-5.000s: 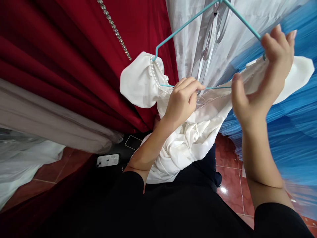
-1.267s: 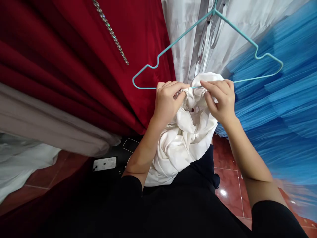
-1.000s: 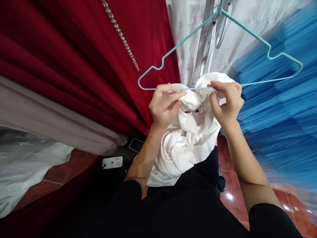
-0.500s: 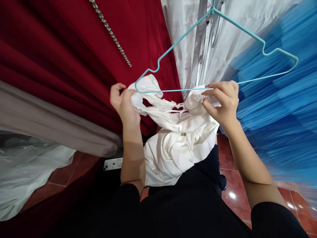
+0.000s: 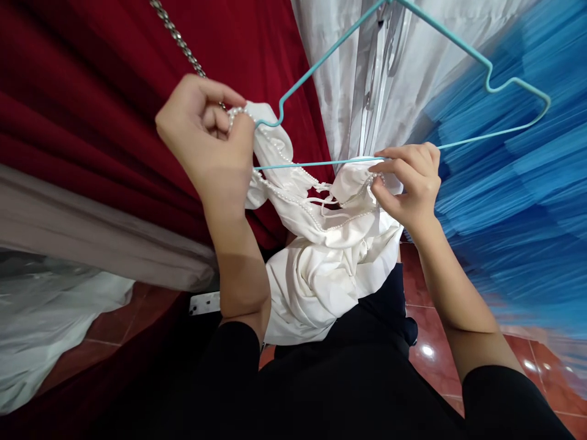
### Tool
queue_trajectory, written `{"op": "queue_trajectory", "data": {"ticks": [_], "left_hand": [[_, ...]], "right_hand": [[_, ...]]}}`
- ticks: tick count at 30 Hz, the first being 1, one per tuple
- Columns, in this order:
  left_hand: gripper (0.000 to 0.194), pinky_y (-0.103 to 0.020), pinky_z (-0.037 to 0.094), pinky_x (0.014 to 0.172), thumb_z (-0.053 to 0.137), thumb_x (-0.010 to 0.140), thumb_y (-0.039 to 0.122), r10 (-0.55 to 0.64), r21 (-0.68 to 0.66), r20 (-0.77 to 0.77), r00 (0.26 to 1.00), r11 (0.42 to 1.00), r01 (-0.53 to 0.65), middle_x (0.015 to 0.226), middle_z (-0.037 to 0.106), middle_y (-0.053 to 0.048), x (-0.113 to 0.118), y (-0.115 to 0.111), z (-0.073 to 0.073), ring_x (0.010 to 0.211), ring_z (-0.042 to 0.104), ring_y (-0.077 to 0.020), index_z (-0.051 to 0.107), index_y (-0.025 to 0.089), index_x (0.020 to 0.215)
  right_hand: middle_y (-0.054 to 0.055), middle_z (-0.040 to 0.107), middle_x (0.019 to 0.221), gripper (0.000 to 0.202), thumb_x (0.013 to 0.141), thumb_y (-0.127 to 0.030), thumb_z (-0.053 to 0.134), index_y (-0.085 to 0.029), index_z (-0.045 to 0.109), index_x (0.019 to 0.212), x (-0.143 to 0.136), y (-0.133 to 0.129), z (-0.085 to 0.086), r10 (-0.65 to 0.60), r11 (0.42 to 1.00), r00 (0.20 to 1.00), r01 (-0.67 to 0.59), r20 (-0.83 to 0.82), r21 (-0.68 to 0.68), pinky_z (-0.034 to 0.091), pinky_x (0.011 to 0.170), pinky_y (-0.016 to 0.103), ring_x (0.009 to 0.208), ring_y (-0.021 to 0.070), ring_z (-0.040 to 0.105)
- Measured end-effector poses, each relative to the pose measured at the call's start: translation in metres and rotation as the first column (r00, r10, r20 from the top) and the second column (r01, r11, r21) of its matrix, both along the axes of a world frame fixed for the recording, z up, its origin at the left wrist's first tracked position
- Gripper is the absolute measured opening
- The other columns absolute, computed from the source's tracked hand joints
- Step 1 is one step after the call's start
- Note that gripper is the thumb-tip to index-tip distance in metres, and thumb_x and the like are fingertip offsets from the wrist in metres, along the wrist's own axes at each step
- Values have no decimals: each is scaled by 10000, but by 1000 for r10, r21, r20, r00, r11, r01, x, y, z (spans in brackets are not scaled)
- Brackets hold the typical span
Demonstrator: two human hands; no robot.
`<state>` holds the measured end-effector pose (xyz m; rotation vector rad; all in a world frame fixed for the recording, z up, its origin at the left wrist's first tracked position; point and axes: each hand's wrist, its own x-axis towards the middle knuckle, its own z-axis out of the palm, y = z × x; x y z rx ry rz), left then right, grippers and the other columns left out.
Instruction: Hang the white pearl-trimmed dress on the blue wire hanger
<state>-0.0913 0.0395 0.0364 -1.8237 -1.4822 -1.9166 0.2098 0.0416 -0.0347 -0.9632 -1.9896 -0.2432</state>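
Note:
A white dress [image 5: 316, 287] with pearl-beaded edging lies bunched over my lap, its upper part lifted toward a light-blue hanger [image 5: 339, 38]. My left hand [image 5: 213, 125] pinches a pearl-trimmed strap of the dress near the hanger's left end, which the strap and hand partly hide. With thumb and fingers my right hand [image 5: 408, 183] grips the pearl edge on the other side, and its fingertips touch the hanger's lower bar. White laces [image 5: 325, 198] hang loosely between the two sides of the neckline. The hanger's right end is bare.
Red fabric [image 5: 257, 49] hangs at the left, with a beaded chain [image 5: 177, 36] against it. Blue tulle [image 5: 518, 201] fills the right side. White cloth [image 5: 316, 36] and a metal rack [image 5: 378, 79] stand ahead. A white phone [image 5: 205, 304] lies by my left elbow.
My left hand has moved up and closer, pulling the strap to the hanger's left end. The hanger has shifted slightly upward in view. My right hand has barely moved.

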Motion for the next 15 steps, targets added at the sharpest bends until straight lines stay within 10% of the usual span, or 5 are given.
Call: {"op": "queue_trajectory", "data": {"ticks": [4,9,15], "left_hand": [[236,-304,303,551,813,779,69,-25,-127,-105,994,992,12,599,415,68,22,12,12,559,377,-82,636,183,885],[228,-328,371,607,720,1001,374,-208,-111,0,978,972,207,749,505,27,21,30,-8,638,399,-100,594,211,902],[170,-323,480,777,750,990,344,-123,38,-104,987,991,128,972,602,-34,45,-3,-8,867,565,-149,692,190,1030]], "right_hand": [[-4,738,1135,147,967,-358,543,-281,668,951,1,-3,1,-7,999,1000,7,7,39,414,1067,507,998,212,655],[-6,743,1179,126,956,-371,569,-285,660,948,3,-7,2,-32,999,999,31,36,38,410,1070,507,1046,228,653],[2,736,1180,151,962,-379,556,-287,676,961,3,-6,2,-39,999,998,39,47,-3,402,1096,519,1055,231,649]]}}
